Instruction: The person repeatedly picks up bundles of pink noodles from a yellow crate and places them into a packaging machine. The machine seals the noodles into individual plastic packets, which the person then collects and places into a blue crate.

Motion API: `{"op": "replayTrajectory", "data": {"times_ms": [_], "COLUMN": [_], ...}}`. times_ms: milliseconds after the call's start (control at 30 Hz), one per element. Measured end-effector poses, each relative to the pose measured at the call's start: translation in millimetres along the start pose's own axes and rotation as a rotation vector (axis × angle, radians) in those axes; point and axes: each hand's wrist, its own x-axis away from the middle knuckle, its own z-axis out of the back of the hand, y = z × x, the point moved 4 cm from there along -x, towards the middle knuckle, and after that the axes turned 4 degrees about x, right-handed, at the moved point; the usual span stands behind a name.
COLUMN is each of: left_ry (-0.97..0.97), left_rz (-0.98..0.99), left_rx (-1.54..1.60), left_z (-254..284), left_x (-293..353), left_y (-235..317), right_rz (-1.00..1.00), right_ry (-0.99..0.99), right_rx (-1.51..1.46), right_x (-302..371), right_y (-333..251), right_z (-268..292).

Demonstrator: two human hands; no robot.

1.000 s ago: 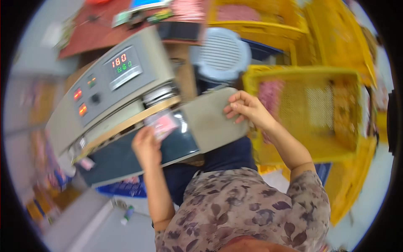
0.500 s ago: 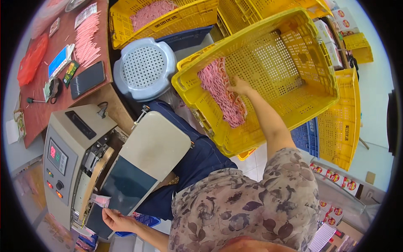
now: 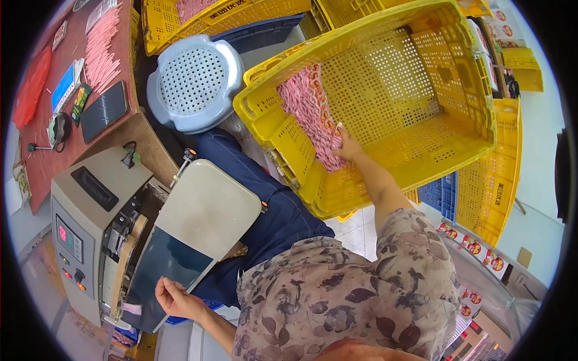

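Note:
A heat-sealing machine (image 3: 84,240) with a lit display stands at the left, its belt running beside a sloped plate with a dark lower part (image 3: 174,259). One small pink packet (image 3: 132,308) lies at the belt's lower end. Over the dark plate is my left hand (image 3: 180,299), fingers pinched together, apart from that packet, with nothing visible in them. My right hand (image 3: 349,147) reaches into a tilted yellow crate (image 3: 385,174). Its fingers close on a packet at the right edge of a long row of pink packets (image 3: 307,117); the fingertips are partly hidden.
A blue-grey plastic stool (image 3: 195,81) stands between the crate and a red-brown table (image 3: 36,162). On the table lie pink strips (image 3: 102,51), a phone (image 3: 104,111) and a red bag (image 3: 31,87). More yellow crates (image 3: 226,21) stand at the back and right.
My left hand has moved up and right, away from the packet at the belt, which now lies lower. My right hand has shifted down along the packet row. The view has shifted slightly.

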Motion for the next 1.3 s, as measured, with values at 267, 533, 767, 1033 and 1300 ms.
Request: {"op": "replayTrajectory", "data": {"times_ms": [267,533,767,1033,1300], "left_ry": [-0.083,-0.106,-0.106,-0.082,-0.141], "left_rz": [0.046,0.070,0.106,0.145,0.076], "left_rx": [0.042,0.012,0.037,0.071,0.031], "left_z": [-5,-14,-7,3,-5], "left_x": [2,9,7,13,21], "left_y": [-11,-9,-13,-25,-25], "right_rz": [-0.175,-0.396,-0.294,-0.163,-0.031], "right_ry": [0.309,0.376,0.577,0.517,0.473], "right_rx": [-0.312,-0.151,-0.142,-0.047,0.056], "right_x": [-18,27,6,19,54], "right_y": [58,-22,-18,-3,-5], "right_z": [1,-28,-28,-2,33]}}
